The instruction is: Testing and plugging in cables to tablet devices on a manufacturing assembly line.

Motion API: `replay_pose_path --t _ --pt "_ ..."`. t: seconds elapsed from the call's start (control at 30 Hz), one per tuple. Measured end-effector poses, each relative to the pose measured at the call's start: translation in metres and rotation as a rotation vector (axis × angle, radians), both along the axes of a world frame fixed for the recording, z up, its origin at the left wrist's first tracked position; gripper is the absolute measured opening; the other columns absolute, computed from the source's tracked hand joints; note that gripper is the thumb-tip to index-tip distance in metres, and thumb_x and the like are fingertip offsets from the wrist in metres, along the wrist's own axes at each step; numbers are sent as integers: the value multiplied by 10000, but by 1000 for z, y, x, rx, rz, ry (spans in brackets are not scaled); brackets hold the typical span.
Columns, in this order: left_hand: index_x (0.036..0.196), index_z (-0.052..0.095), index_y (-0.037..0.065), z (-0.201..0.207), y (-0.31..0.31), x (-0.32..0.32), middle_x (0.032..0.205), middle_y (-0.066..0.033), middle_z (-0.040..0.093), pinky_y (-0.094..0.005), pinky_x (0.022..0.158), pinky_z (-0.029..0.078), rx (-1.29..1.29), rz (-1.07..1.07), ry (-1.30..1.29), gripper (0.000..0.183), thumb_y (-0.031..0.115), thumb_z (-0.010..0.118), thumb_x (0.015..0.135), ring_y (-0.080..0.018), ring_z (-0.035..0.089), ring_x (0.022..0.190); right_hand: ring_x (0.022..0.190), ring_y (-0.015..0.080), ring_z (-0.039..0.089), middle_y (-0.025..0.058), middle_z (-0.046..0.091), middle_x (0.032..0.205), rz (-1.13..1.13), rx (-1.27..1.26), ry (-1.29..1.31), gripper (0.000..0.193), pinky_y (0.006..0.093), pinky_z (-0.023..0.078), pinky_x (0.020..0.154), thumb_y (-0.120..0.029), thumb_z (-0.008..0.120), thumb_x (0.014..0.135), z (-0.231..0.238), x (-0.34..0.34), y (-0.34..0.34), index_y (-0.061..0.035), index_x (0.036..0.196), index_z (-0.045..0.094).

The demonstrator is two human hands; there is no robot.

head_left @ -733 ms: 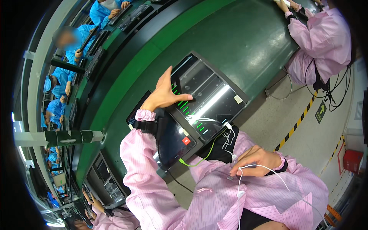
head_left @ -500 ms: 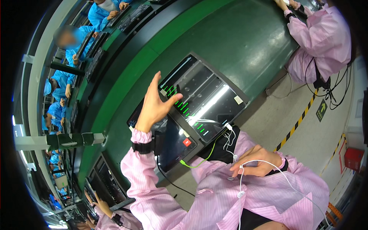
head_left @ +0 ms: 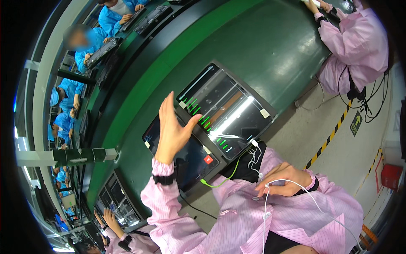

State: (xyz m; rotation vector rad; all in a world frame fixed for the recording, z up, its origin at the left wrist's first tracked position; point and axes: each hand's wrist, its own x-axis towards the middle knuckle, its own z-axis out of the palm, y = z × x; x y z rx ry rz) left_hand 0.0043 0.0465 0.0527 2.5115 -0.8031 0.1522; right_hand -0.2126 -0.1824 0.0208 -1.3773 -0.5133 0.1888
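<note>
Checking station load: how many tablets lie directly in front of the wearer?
2. One dark-screened tablet, partly hidden by the left hand; one green-lined tablet beside it, on the right. Anything beneath them would be hidden.

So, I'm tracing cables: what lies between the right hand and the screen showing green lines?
In the head view, a looping white cable, its plug at the screen, with pink and black cloth behind.

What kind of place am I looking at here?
It looks like an electronics factory, perhaps an assembly or testing line. A dark screen with green lines sits wired up on a long green workbench, people in blue smocks work in a row, and yellow-and-black tape marks the floor.
</note>
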Motion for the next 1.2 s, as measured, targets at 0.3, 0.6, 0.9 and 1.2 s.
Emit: replay_pose_path --t 0.3,0.6,0.9,1.2 --pt "1271 395 -35 -17 2 -79 1257 -212 454 -432 1007 336 84 -183 46 691 172 745 713 -394 384 1218 641 149 654 104 673 753 31 44 69 193 244 502 591 -20 536 864 8 11 2 55 1029 602" --pt "1227 439 -47 -26 -8 -108 1220 -199 497 -416 965 381 -20 -192 152 640 136 751 699 -370 419 1198 597 152 619 65 620 657 52 52 23 176 254 482 559 -38 520 881 5 18 7 45 1018 592" --pt "1138 520 -34 -31 -11 -115 1129 -157 566 -479 996 338 18 -300 82 507 126 737 708 -353 465 1157 624 149 624 62 652 766 137 58 -57 275 246 495 585 -54 559 863 -6 10 -2 0 1132 577" --pt "1140 512 -9 -41 -27 -126 1185 -193 491 -543 1029 259 -48 -154 -4 548 134 761 673 -375 419 1184 592 55 563 68 620 624 -754 -596 498 222 221 445 537 -205 652 830 -6 25 -21 14 866 646"
